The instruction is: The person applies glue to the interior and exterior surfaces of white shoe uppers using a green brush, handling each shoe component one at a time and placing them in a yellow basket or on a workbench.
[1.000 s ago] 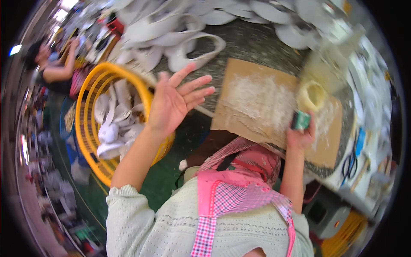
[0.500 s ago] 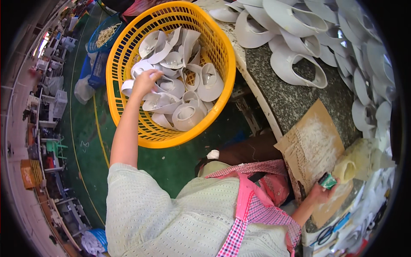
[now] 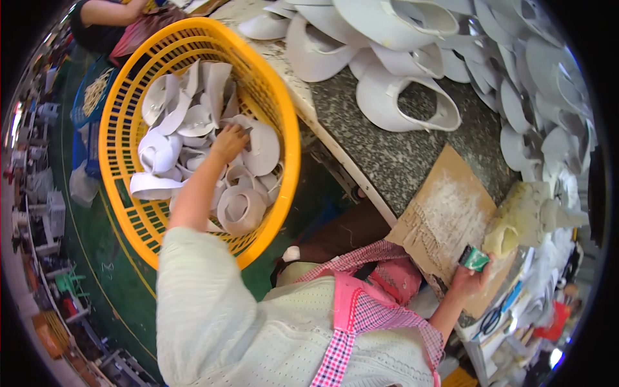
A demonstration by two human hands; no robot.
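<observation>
My left hand [image 3: 231, 143] reaches into a yellow plastic basket [image 3: 293, 138] that holds several white visor-shaped pieces. Its curled fingers grip the opening of one white visor-shaped piece [image 3: 263, 149] on the basket's right side; the fingertips are partly hidden. Over the table, my right hand [image 3: 472, 282] closes round a small green and black object [image 3: 474, 258], whose kind I cannot make out. Beneath and beside it lies a brown cardboard sheet [image 3: 445, 206] with whitish smears and ridges.
White visor-shaped pieces [image 3: 406, 106] cover the far part of the speckled tabletop [image 3: 342, 109]. A yellowish translucent container [image 3: 525, 216] stands right of the cardboard, with scissors [image 3: 491, 320] nearer me. Another person [image 3: 113, 19] sits beyond the basket, near a blue basket [image 3: 80, 116].
My left hand has moved from the basket's left side to a piece on its right. My right hand still holds the green and black object. The whole view has shifted rightward.
</observation>
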